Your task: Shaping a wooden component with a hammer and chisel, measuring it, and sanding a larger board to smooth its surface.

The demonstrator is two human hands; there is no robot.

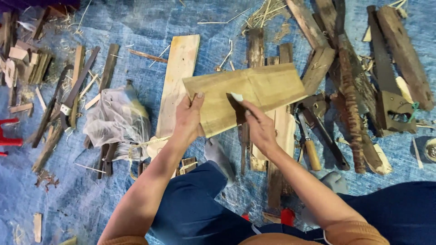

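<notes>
My left hand (188,119) grips the near left corner of a pale wooden board (254,90) and holds it tilted above the blue tarp (68,199). My right hand (259,129) pinches a small whitish piece (236,96), perhaps chalk, with its tip touching the board's face. A dark shadow or patch lies under that hand on the board. My legs in blue trousers are below both arms.
A long light plank (177,77) lies under the board. Dark wood strips and planks (349,100) lie to the right, with a handsaw (386,81) and a wooden-handled tool (309,145). A crumpled plastic bag (116,118) is at left, wood scraps (27,63) farther left.
</notes>
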